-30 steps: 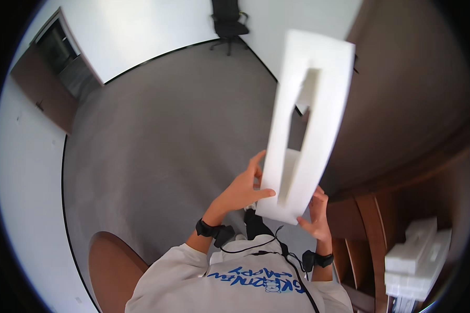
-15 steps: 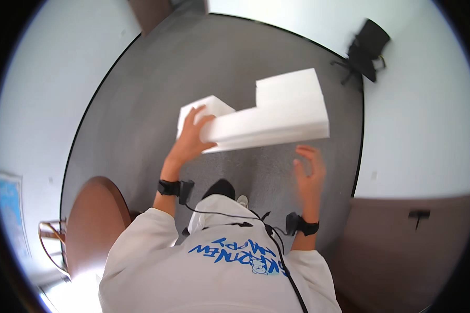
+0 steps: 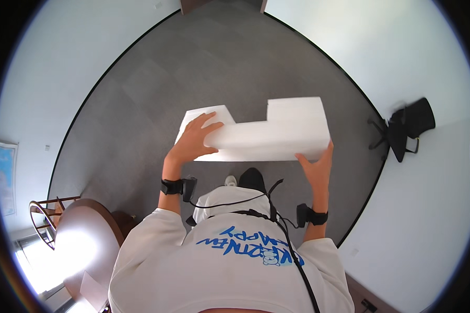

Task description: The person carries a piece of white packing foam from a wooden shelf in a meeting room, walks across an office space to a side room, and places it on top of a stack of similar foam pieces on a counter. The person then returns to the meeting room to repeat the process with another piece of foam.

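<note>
A large white foam packing block [image 3: 269, 134], U-shaped with a raised part at each end and a notch between them, hangs in front of me above the floor. My left hand [image 3: 192, 142] grips its left end, fingers spread over the top and thumb along the near side. At the near right corner, my right hand [image 3: 317, 169] has its thumb on the near face. The fingers of that hand go round the right end and are partly hidden by the block.
Grey floor [image 3: 141, 104] runs ahead between two white walls. By the right wall stands a black office chair [image 3: 408, 125]. A brown round-edged table [image 3: 91, 219] and a wooden chair [image 3: 44, 216] are at the lower left. A doorway edge [image 3: 190, 5] shows at the far end.
My right hand has come up from below the block and taken hold of its right end. My left hand keeps its grip. The view has turned left, and my feet have shifted.
</note>
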`<state>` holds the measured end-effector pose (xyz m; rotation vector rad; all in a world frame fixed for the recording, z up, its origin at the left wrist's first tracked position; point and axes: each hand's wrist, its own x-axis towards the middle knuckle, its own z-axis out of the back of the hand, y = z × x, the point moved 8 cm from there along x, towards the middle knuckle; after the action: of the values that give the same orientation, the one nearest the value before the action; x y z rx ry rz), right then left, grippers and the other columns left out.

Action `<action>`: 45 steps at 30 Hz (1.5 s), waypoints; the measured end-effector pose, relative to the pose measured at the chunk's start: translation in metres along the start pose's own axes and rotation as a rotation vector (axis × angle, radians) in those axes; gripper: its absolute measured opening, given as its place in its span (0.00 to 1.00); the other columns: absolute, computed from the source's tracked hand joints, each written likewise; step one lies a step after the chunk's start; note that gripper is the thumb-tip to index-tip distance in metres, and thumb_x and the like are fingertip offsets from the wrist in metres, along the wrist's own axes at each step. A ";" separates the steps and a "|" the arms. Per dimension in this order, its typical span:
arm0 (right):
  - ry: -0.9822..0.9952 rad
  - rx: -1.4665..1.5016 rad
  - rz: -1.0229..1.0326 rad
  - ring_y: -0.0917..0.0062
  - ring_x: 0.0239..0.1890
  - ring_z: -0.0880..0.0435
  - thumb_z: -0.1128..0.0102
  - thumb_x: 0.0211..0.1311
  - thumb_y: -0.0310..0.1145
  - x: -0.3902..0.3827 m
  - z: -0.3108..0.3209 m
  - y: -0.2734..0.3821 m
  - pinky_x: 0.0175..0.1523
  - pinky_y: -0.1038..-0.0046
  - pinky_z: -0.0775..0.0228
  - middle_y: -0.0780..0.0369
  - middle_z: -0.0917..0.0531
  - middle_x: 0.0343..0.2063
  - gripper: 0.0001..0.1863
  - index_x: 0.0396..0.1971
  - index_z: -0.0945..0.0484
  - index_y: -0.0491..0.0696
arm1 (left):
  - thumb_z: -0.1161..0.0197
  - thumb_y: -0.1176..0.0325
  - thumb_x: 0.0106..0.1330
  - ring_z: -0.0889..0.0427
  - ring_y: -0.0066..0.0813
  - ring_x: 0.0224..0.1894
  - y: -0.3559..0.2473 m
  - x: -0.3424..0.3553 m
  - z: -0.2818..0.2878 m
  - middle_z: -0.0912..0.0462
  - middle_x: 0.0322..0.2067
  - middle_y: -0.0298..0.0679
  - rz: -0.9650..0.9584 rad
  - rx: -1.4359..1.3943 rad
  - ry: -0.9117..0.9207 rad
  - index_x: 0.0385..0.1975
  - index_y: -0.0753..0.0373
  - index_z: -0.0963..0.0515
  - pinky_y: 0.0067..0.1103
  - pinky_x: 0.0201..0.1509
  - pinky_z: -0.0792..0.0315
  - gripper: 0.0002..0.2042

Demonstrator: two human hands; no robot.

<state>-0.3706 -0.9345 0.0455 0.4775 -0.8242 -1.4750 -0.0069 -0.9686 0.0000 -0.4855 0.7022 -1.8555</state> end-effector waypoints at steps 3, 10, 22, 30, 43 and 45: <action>0.042 0.001 -0.147 0.56 0.67 0.36 0.20 0.43 0.35 -0.005 -0.020 -0.010 0.68 0.57 0.39 0.52 0.39 0.67 0.58 0.72 0.51 0.44 | 0.23 0.66 0.47 0.42 0.47 0.73 0.011 0.013 0.011 0.38 0.71 0.38 -0.049 0.031 0.035 0.61 0.50 0.25 0.37 0.75 0.45 0.35; -0.039 0.078 -0.184 0.57 0.67 0.35 0.21 0.44 0.34 0.096 -0.095 0.001 0.69 0.58 0.40 0.52 0.37 0.64 0.55 0.70 0.47 0.44 | 0.24 0.65 0.47 0.41 0.44 0.72 0.083 0.078 0.034 0.36 0.69 0.40 0.006 0.079 0.138 0.61 0.49 0.25 0.36 0.74 0.45 0.35; -0.071 0.268 0.074 0.61 0.59 0.28 0.32 0.46 0.24 0.375 -0.235 0.026 0.63 0.61 0.35 0.52 0.29 0.56 0.41 0.64 0.39 0.42 | 0.28 0.60 0.60 0.35 0.44 0.70 0.245 0.114 0.166 0.32 0.67 0.43 0.541 0.267 -0.722 0.67 0.51 0.30 0.36 0.70 0.37 0.32; 0.108 0.261 0.019 0.71 0.52 0.23 0.32 0.60 0.35 0.462 -0.259 -0.010 0.56 0.70 0.31 0.56 0.23 0.50 0.30 0.60 0.32 0.40 | 0.55 0.39 0.74 0.18 0.31 0.49 0.363 0.205 0.159 0.18 0.49 0.42 0.730 -0.846 -0.576 0.60 0.68 0.26 0.26 0.54 0.25 0.34; 0.232 0.639 -0.117 0.80 0.47 0.22 0.40 0.66 0.29 0.669 -0.335 -0.066 0.54 0.77 0.33 0.63 0.20 0.51 0.13 0.47 0.18 0.38 | 0.58 0.37 0.74 0.16 0.32 0.43 0.431 0.396 0.259 0.15 0.41 0.45 0.859 -0.501 -0.462 0.51 0.71 0.21 0.25 0.49 0.23 0.36; 0.105 0.875 0.001 0.79 0.52 0.22 0.43 0.66 0.24 0.730 -0.332 -0.039 0.58 0.77 0.33 0.63 0.25 0.61 0.16 0.52 0.19 0.39 | 0.61 0.38 0.76 0.17 0.33 0.46 0.422 0.412 0.301 0.16 0.42 0.46 0.697 -0.588 -0.816 0.53 0.74 0.23 0.25 0.55 0.27 0.37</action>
<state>-0.2245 -1.7172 -0.0599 1.1869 -1.3696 -1.0141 0.3173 -1.5430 -0.0533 -1.1216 0.7028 -0.6691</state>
